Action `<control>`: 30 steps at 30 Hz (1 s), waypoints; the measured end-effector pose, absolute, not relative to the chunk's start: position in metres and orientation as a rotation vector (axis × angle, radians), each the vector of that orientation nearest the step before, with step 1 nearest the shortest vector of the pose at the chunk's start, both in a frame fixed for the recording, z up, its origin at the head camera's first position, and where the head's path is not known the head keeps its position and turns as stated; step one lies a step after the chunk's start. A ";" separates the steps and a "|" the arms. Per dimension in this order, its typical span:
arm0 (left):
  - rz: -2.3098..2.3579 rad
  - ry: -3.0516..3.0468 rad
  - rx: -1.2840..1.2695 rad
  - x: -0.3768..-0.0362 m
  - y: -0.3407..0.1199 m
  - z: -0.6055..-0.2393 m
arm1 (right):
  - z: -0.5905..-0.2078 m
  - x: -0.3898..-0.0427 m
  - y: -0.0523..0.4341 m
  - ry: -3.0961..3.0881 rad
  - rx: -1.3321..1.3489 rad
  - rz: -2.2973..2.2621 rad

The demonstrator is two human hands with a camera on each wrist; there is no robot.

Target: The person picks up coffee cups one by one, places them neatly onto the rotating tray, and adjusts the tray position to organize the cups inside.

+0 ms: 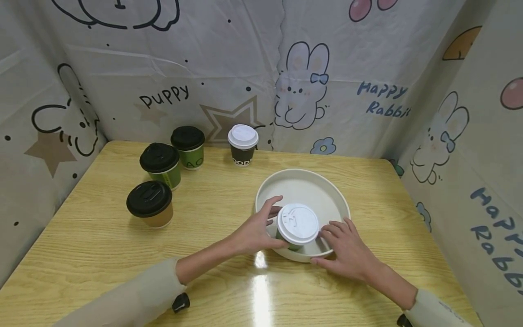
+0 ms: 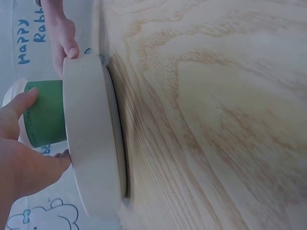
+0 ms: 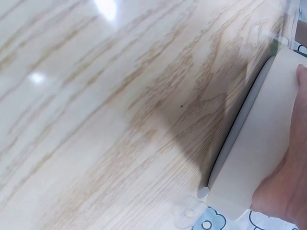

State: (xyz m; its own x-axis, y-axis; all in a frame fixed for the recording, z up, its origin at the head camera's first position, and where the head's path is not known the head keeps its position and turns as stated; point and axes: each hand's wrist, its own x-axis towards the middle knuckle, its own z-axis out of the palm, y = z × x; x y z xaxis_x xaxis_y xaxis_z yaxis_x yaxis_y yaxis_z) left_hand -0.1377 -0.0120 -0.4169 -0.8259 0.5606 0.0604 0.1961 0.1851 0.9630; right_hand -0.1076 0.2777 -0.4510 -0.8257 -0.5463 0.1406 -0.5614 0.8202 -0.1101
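Observation:
A paper cup [image 2: 45, 112] with a green body and a white lid [image 1: 298, 223] stands upright in a round cream tray [image 1: 302, 175]. Around the cup's left side is my left hand [image 1: 259, 229], its thumb at the near side and its fingers spread. In the left wrist view that thumb overlaps the green wall, while lower fingers are apart from the cup, near the rim. My right hand [image 1: 351, 250] grips the tray's near-right rim, with the thumb outside and fingers over the edge. The right wrist view shows it against the tray's outer wall [image 3: 259, 129].
At the table's left are two green cups with black lids [image 1: 159, 156] [image 1: 188, 138] and a brown cup with a black lid [image 1: 149, 200]. A black cup with a white lid [image 1: 243, 145] stands at the back. Printed cloth [image 1: 229, 59] walls the wooden table [image 1: 212, 204].

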 end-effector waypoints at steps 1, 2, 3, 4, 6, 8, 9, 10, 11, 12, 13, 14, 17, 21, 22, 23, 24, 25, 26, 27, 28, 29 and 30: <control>1.685 2.158 0.715 -0.138 -0.013 -0.417 | -0.451 -0.108 0.278 -2.901 0.883 0.221; 1.688 2.156 0.715 -0.138 -0.014 -0.417 | -0.451 -0.108 0.277 -2.902 0.880 0.218; 1.690 2.156 0.716 -0.138 -0.015 -0.417 | -0.451 -0.108 0.277 -2.902 0.879 0.219; 1.691 2.157 0.717 -0.139 -0.016 -0.418 | -0.451 -0.108 0.278 -2.900 0.878 0.218; 1.689 2.164 0.719 -0.139 -0.017 -0.417 | -0.451 -0.107 0.277 -2.892 0.878 0.222; 1.686 2.169 0.721 -0.139 -0.017 -0.417 | -0.451 -0.107 0.277 -2.880 0.882 0.229; 1.682 2.171 0.721 -0.139 -0.017 -0.417 | -0.451 -0.107 0.277 -2.875 0.883 0.229; 1.680 2.174 0.722 -0.139 -0.017 -0.417 | -0.451 -0.107 0.277 -2.870 0.884 0.231; 1.678 2.175 0.720 -0.139 -0.017 -0.417 | -0.451 -0.107 0.277 -2.867 0.884 0.232; 1.676 2.175 0.719 -0.139 -0.017 -0.417 | -0.451 -0.107 0.277 -2.867 0.882 0.231; 1.674 2.176 0.719 -0.139 -0.017 -0.417 | -0.452 -0.107 0.277 -2.868 0.878 0.231; 1.673 2.178 0.718 -0.139 -0.017 -0.417 | -0.452 -0.106 0.277 -2.871 0.874 0.231; 1.669 2.186 0.716 -0.139 -0.018 -0.417 | -0.452 -0.106 0.276 -2.883 0.863 0.226; 1.668 2.198 0.721 -0.138 -0.019 -0.415 | -0.452 -0.106 0.275 -2.893 0.855 0.214; 1.665 2.204 0.725 -0.138 -0.020 -0.415 | -0.452 -0.106 0.274 -2.894 0.855 0.212; 1.661 2.214 0.737 -0.138 -0.021 -0.414 | -0.452 -0.106 0.274 -2.897 0.854 0.213; 1.654 2.227 0.752 -0.137 -0.022 -0.413 | -0.452 -0.105 0.274 -2.898 0.854 0.216; 1.637 2.254 0.771 -0.137 -0.022 -0.411 | -0.452 -0.105 0.274 -2.900 0.854 0.215; 1.622 2.277 0.793 -0.136 -0.023 -0.410 | -0.451 -0.105 0.274 -2.902 0.854 0.215; 1.599 2.308 0.818 -0.135 -0.024 -0.408 | -0.451 -0.105 0.274 -2.903 0.855 0.217; 1.576 2.342 0.849 -0.135 -0.024 -0.406 | -0.451 -0.105 0.274 -2.903 0.856 0.213; 1.548 2.378 0.882 -0.134 -0.025 -0.403 | -0.451 -0.105 0.274 -2.903 0.856 0.212; 1.521 2.410 0.915 -0.134 -0.026 -0.401 | -0.451 -0.105 0.274 -2.902 0.855 0.211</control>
